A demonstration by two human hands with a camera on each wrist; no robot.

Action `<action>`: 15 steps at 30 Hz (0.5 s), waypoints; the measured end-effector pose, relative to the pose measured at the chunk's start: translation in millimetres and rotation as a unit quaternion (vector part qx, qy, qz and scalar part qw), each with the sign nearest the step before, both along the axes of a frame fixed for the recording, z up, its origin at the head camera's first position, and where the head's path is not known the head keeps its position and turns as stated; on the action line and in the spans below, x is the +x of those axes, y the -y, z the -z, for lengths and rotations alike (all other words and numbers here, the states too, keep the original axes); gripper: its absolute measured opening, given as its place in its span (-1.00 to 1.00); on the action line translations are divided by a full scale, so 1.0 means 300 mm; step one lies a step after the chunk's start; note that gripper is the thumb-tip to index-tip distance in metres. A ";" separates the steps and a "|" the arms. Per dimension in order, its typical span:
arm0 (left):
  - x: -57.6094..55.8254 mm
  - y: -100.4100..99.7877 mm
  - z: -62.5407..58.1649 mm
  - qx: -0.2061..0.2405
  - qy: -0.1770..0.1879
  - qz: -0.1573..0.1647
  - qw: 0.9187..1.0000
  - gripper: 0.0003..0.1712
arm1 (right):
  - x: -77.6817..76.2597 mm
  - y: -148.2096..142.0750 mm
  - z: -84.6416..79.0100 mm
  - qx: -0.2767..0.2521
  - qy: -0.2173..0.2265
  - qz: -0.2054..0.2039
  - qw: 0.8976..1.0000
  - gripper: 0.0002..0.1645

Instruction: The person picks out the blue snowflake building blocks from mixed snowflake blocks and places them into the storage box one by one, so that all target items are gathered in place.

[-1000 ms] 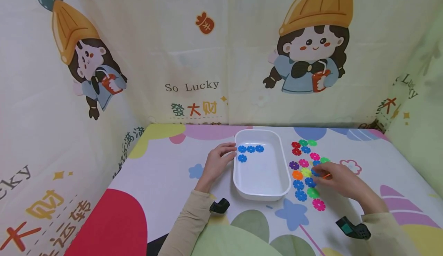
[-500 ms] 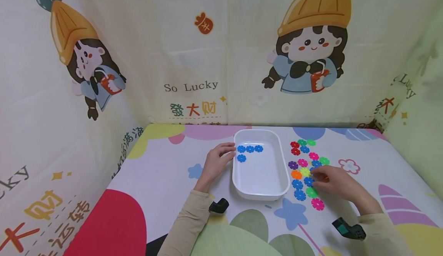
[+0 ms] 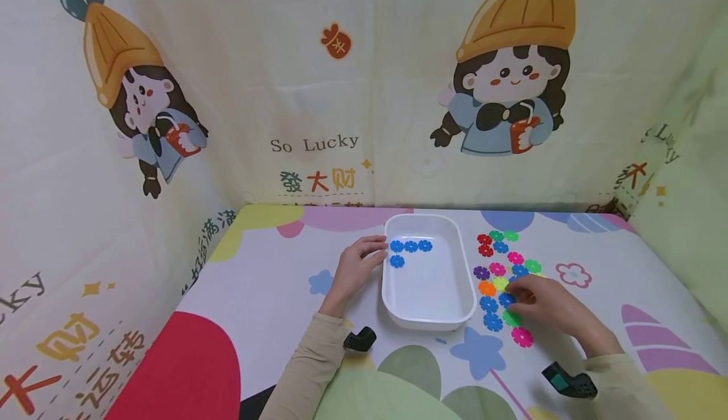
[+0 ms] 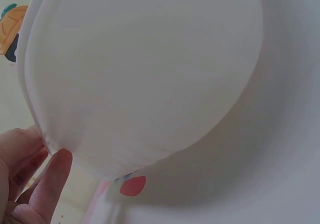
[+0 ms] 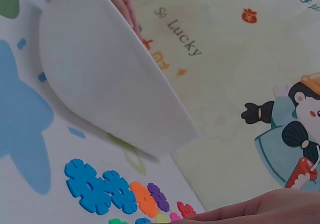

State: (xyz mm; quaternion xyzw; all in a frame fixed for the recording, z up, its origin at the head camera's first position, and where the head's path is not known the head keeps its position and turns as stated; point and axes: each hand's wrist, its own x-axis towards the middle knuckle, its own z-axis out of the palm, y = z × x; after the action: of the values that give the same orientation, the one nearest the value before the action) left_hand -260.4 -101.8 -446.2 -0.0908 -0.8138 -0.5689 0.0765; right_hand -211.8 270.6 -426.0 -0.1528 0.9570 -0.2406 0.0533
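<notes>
My left hand [image 3: 354, 270] is at the left side of a white tray [image 3: 430, 325], its fingertips touching the outside just under the rim. In the left wrist view, the thumb [image 4: 56, 176] lies on the tray's wall. Blue snowflake-shaped plastic pieces lie inside: a row of three [image 3: 411, 246] and one [image 3: 397, 261] below its left end. My right hand [image 3: 548, 300] hovers low over the loose pieces, thumb and forefinger apart beside a blue snowflake piece [image 3: 505, 300]. Its palm hides some pieces. In the right wrist view only the hand's edge [image 5: 270, 208] shows.
Loose snowflake pieces in several colours lie right of the tray, among them orange [image 3: 486, 288], purple [image 3: 481, 273], red [image 3: 485, 239] and pink [image 3: 521, 336]. A printed cloth [image 3: 284, 319] covers the table. A patterned curtain [image 3: 398, 91] hangs behind it.
My right hand has moved slightly left and down across the loose pieces. The left hand, the tray and the blue pieces inside it keep their places.
</notes>
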 end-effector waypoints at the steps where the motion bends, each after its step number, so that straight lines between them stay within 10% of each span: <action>1: 0.001 0.000 0.000 0.001 0.000 0.000 1.000 -0.78 | 0.001 0.002 0.002 0.002 -0.001 -0.002 1.000 -0.48; 15: 0.003 -0.002 -0.007 0.004 0.008 -0.001 1.000 -0.79 | -0.006 0.019 0.014 0.002 -0.023 -0.007 1.000 -0.59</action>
State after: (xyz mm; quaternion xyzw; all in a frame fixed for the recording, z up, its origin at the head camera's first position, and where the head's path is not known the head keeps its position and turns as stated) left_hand -259.5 -101.4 -444.2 -0.0849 -0.8125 -0.5724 0.0713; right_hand -213.6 265.0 -430.1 -0.1650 0.9574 -0.2347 0.0336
